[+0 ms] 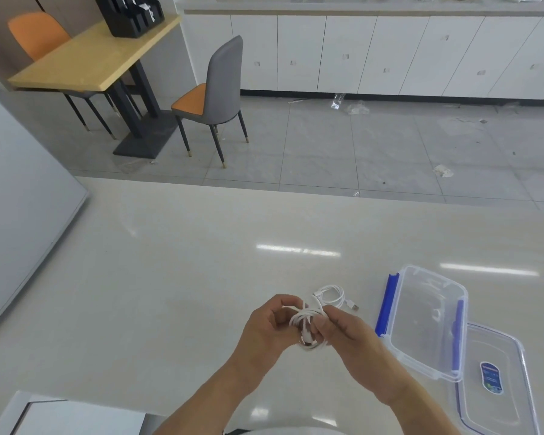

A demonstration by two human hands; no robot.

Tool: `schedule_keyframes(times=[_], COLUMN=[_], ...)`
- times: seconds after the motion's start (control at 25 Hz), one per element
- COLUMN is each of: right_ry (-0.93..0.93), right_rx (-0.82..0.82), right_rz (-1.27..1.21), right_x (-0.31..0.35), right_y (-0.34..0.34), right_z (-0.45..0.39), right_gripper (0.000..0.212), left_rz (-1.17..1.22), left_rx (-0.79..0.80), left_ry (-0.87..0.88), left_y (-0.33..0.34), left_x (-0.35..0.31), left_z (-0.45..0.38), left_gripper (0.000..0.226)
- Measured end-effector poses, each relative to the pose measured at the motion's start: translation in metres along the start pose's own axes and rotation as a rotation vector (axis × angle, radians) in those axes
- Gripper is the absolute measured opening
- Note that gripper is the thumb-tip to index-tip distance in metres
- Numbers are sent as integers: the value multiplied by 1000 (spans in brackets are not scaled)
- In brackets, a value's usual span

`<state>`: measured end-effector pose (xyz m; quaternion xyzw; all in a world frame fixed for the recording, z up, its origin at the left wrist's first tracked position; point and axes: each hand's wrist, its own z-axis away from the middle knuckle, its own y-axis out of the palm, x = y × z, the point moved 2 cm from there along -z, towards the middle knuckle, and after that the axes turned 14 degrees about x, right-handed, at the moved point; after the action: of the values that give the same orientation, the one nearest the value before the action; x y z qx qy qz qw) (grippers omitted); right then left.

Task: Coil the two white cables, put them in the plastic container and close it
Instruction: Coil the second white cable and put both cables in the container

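White cables, two: one (307,324) gripped by both hands' fingers (322,323), one (330,296) lying beside one open container (427,321).

Container (427,321) right of cables (328,295), lid (496,381) beside.

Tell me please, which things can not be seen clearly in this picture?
- Held cable: head view; the left hand and right hand hide part of the coil.
- Lid: cut off by the bottom edge.
- Lid sticker: text too small.
- Second cable: its near part is behind the fingers.
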<state>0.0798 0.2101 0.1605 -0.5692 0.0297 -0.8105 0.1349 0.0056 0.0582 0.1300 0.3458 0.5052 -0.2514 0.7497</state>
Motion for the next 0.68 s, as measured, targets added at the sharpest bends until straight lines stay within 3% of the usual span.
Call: schedule_keyframes(times=[0.16,0.32,0.4,0.52,0.6,0.68], right_ry=[38,54,73,100,106,107], right_rx=[126,122,101,58,30,46], right_rz=[-130,-270,-274,-216,-155,-167], right_x=[0,-1,-1,-1,-1,-2], right_y=[-3,2,3,1,1,2], right_z=[2,2,2,-1,-2,-3], right_gripper=[29,29,29,29,29,29], left_rz=[421,544,364,66,-105,-421], left_rx=[172,311,322,201,132,56], left_ry=[-30,-40,-24,0,27,109], left_y=[-3,-3,-5,-5,-2,0], left_x=[6,5,1,-2,-3,-5], left_z=[7,8,7,5,4,5], left_gripper=[44,43,49,56,52,39])
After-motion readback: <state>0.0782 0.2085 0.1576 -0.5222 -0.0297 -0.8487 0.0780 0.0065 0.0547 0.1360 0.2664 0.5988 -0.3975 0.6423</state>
